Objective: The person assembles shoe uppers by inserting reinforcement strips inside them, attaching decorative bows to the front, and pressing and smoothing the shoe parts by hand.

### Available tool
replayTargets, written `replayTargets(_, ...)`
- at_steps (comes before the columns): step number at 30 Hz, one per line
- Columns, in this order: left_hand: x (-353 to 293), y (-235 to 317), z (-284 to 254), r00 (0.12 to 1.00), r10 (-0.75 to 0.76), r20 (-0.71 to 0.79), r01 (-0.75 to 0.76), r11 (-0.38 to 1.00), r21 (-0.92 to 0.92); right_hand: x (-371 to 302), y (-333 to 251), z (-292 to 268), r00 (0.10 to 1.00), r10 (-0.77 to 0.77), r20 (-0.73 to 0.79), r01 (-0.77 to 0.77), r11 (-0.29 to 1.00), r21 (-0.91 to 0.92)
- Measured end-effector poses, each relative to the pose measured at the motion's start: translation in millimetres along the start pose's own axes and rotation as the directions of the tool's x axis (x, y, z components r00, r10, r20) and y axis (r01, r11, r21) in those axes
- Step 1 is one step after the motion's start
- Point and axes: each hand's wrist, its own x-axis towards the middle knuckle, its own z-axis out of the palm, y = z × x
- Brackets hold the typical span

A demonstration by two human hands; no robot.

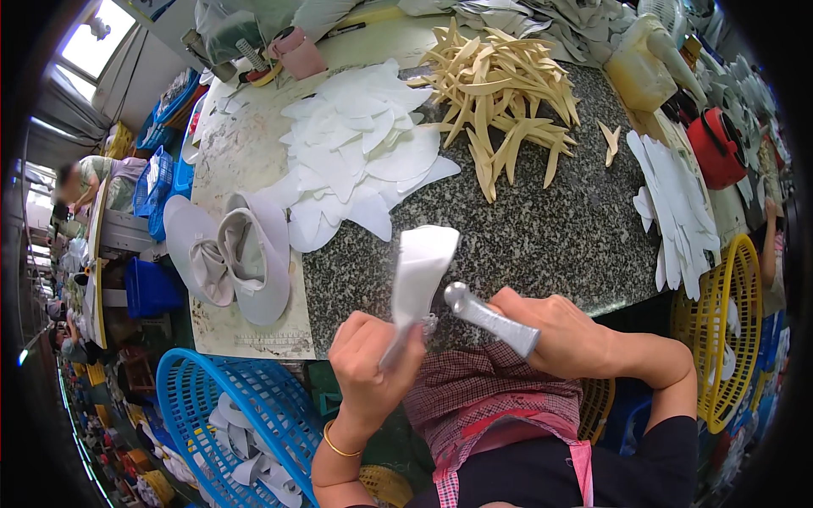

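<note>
Pinching a white strip (422, 267) in the left hand (373, 362), pointing it longways ahead and a bit right. Gripping a silver tool (500, 324) in the right hand (569, 334), turning its round end toward the strip, near, not touching.

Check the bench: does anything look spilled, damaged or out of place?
A small tan cluster lies alone on the dark speckled slab, right of the heap of tan strips, so it looks strayed. The pale board at left is smudged. No spill or damage stands out.
</note>
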Motion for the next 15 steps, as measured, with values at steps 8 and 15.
replayTargets(8, -18, -9, 24, 0.976, -0.193, -0.099, 0.183, 0.978, -0.098, 27, -15, -11, 0.993, -0.003, -0.117, 0.012, 0.997, 0.076)
replayTargets(15, -24, -8, 35, 0.921, -0.378, -0.094, 0.370, 0.924, -0.094, 45, -3, -10, 0.994, 0.075, 0.081, -0.073, 0.997, -0.028)
